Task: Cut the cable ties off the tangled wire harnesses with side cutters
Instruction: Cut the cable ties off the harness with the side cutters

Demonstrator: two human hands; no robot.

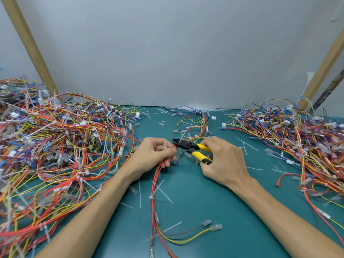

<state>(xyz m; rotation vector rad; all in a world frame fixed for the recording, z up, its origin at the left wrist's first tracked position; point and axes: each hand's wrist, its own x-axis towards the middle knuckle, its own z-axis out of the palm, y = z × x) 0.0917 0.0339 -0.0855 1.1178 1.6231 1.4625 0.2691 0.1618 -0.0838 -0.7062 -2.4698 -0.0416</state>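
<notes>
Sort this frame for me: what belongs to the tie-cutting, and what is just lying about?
In use: side cutters in right hand; red harness pinched in left hand; its white cable tie.
Lying about: left wire pile; right wire pile; cut tie scraps on the green mat.

No text, label, brand, number or sign can be read in this view. Nothing legible is seen on the yellow-and-black handles of the side cutters (pixel 186 145) or on the wire harness (pixel 154 180). Any marking there is too small and blurred to be made out.
</notes>
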